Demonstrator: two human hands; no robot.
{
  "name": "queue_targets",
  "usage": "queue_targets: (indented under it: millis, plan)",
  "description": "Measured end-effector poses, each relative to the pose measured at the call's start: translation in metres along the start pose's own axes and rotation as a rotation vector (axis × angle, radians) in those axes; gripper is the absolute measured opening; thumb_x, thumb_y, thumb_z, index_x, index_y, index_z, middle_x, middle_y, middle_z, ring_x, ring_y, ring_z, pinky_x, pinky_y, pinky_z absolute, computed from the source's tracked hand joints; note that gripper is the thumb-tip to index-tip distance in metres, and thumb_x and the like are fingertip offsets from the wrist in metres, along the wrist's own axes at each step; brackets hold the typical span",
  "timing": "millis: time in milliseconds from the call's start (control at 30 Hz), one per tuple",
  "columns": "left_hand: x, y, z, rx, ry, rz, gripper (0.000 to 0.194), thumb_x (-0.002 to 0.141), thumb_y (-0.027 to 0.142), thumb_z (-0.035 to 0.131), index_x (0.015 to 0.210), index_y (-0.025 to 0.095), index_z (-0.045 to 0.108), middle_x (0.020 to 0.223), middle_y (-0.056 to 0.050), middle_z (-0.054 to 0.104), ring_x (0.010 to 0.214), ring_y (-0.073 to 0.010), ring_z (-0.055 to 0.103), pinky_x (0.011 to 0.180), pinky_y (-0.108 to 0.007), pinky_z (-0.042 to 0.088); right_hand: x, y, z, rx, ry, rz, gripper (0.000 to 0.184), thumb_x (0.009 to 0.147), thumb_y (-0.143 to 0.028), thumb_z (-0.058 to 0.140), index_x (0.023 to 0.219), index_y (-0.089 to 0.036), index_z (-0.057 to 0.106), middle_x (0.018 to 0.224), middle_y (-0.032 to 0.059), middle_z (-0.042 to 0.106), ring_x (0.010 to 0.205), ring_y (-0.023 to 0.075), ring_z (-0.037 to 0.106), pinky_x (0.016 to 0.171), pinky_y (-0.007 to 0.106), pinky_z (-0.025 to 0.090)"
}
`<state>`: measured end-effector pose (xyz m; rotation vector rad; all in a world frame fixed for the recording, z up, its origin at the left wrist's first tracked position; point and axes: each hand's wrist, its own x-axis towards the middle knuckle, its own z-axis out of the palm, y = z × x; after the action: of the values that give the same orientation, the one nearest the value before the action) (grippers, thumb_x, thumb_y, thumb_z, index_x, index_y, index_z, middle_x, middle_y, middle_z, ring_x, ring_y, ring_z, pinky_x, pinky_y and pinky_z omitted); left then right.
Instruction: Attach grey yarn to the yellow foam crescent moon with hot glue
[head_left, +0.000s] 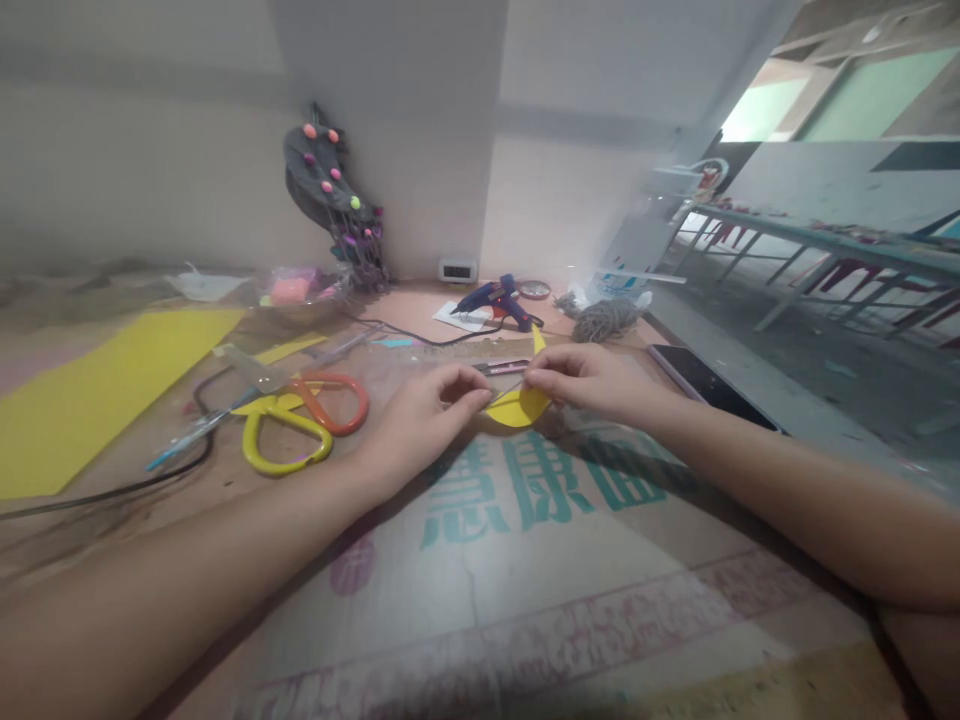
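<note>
Yellow cut piece (516, 408), one: over the worktop (480, 590), each grip pinching an end, left hand (431, 410) and right hand (585, 378). Risk: uneven pulling may crease or tear it. Beyond: glue gun (480, 298), grey yarn (606, 320). Right: smartphone (712, 385).

Yellow piece (517, 410) partly behind right hand (586, 377)

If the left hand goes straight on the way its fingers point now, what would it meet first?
Probably the yellow piece, which the left hand seems to touch; beyond it comes the right hand, though depth is hard to judge.
</note>
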<state>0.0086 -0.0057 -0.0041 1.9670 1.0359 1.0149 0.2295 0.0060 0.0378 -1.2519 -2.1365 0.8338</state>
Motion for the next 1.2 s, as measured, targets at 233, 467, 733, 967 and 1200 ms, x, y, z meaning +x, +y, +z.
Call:
queue_targets:
  millis: [233,467,733,967,1200]
  plan:
    - [0.002,-0.006,0.003,-0.051,0.015,-0.031,0.032,0.088,0.028,0.054,0.119,0.018,0.055,0.088,-0.002,0.06,0.082,-0.015,0.057,0.072,-0.027,0.045,0.004,0.005,-0.028,-0.271,-0.056,-0.018,0.023,0.085,-0.037,0.057,0.087,-0.02,0.072,0.082,0.0022,0.071,0.076,0.018,0.062,0.067,0.029,0.044]
    - [0.0,-0.004,0.002,0.03,-0.039,0.03,0.03,0.09,0.028,0.05,0.118,0.02,0.058,0.084,-0.001,0.059,0.076,-0.0148,0.055,0.067,-0.026,0.043,0.005,0.016,-0.055,-0.433,-0.048,-0.073,0.021,0.083,-0.04,0.06,0.087,-0.024,0.073,0.089,0.0015,0.072,0.08,0.0203,0.064,0.068,0.03,0.045]
    - [0.001,-0.011,0.004,-0.037,-0.075,0.033,0.031,0.091,0.027,0.049,0.12,0.021,0.056,0.087,-0.001,0.055,0.075,-0.0133,0.051,0.064,-0.024,0.04,0.008,0.018,-0.063,-0.434,0.058,-0.018,0.023,0.082,-0.044,0.061,0.085,-0.023,0.072,0.087,0.0017,0.072,0.082,0.021,0.063,0.071,0.031,0.043]
    - [0.003,-0.014,0.006,-0.144,-0.104,0.009,0.03,0.091,0.028,0.05,0.119,0.021,0.056,0.085,0.0,0.052,0.072,-0.0116,0.047,0.061,-0.022,0.039,0.013,0.03,-0.059,-0.458,0.1,-0.036,0.02,0.083,-0.039,0.06,0.084,-0.022,0.071,0.087,0.0037,0.072,0.083,0.0219,0.063,0.074,0.033,0.045]
    - [0.003,-0.016,0.006,-0.162,-0.098,0.019,0.029,0.09,0.028,0.051,0.118,0.022,0.057,0.084,0.0,0.051,0.073,-0.0122,0.048,0.063,-0.022,0.04,0.009,0.034,-0.032,-0.446,0.03,-0.248,0.017,0.082,-0.028,0.059,0.09,-0.02,0.073,0.097,0.0077,0.072,0.089,0.0245,0.064,0.079,0.035,0.047]
